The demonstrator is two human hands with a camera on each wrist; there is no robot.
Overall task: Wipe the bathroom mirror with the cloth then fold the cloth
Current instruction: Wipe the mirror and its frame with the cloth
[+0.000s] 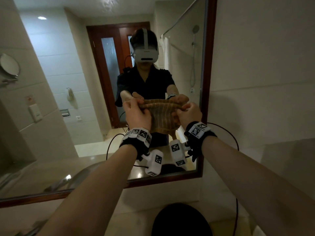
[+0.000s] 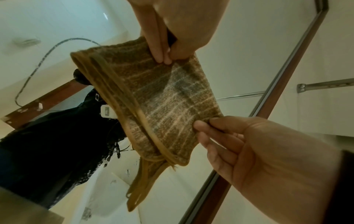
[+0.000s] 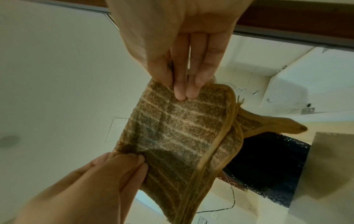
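Note:
In the head view, a brown striped cloth (image 1: 162, 116), folded into layers, hangs in the air in front of the wood-framed bathroom mirror (image 1: 76, 91). My left hand (image 1: 141, 107) pinches its upper left corner and my right hand (image 1: 181, 109) pinches its upper right corner. The top edge is stretched between them. The left wrist view shows my left hand (image 2: 164, 59) at the top and my right hand (image 2: 204, 125) lower right, both pinching the cloth (image 2: 153, 98). From the right wrist, my right hand (image 3: 182, 92) and left hand (image 3: 138, 160) pinch opposite ends of the cloth (image 3: 182, 133).
The mirror's dark wooden frame (image 1: 210, 82) runs down the right, with a plain wall (image 1: 264, 74) beyond it. A round shaving mirror (image 1: 9, 65) hangs at the far left. A dark round object (image 1: 180, 222) lies low in view, and cables (image 1: 236, 210) trail from my wrists.

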